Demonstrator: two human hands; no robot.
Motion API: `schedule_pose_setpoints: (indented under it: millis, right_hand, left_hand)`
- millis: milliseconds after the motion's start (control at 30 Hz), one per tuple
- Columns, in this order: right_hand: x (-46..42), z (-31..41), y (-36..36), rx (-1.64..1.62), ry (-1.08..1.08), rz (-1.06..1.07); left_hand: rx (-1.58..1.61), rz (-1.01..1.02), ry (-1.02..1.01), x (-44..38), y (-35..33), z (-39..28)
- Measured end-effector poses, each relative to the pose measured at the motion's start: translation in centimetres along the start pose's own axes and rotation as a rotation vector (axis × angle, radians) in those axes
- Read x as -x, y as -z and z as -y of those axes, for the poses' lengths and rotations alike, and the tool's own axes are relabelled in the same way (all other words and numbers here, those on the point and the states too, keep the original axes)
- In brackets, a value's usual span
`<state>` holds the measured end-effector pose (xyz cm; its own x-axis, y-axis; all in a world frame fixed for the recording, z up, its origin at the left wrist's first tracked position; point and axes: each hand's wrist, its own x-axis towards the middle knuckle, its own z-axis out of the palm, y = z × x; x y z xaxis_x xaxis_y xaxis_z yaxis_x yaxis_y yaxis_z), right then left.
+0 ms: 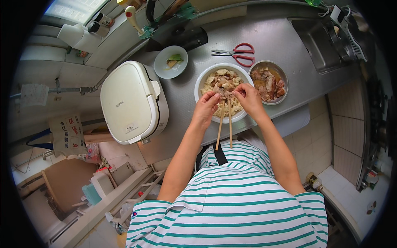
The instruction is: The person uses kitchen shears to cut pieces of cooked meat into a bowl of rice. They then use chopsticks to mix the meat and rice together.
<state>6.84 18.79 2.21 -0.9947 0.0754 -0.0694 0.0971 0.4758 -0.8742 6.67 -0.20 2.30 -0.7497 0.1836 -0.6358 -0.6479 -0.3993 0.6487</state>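
Note:
Over a white bowl point(198, 81) of pale crumbled food point(211, 81) and meat bits, both of my hands pinch a piece of cooked meat point(224, 92). My left hand point(207, 107) grips its left end between thumb and fingers. At the other end, my right hand point(249, 98) has its fingertips closed on the meat. Wooden chopsticks point(230, 127) lean across the near rim, their handle ends pointing toward me. Touching or very near the bowl on the right is a metal bowl point(287, 81) holding larger chunks of meat point(270, 83) in brownish liquid.
Red-handled scissors point(243, 54) lie behind the bowls on the metal counter point(263, 34). A small bowl point(161, 66) with green pieces stands at the back left, beside a white Supor appliance point(130, 99). Farther back are a dark cleaver blade point(192, 37) and, rightward, a sink point(316, 43).

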Motion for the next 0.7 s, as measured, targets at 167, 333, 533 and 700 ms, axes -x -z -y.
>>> schedule_pose_setpoints:
  millis: [167,333,533,700]
  right_hand:
    - [0.4,1.4,-0.8,-0.245,-0.061,0.186]
    - [0.6,1.4,-0.5,-0.152,-0.061,0.259]
    - [1.3,-0.3,-1.0,-0.129,-0.117,0.063]
    - [0.7,-2.5,1.3,-0.264,-0.108,-0.003]
  left_hand:
    - [-0.184,0.066,-0.102,0.0,-0.4,0.3]
    - [-0.343,0.176,-0.174,0.6,0.0,0.1]
    - [-0.300,0.135,-0.127,1.0,0.3,0.4]
    - [-0.392,0.006,-0.237,0.5,1.9,0.0]
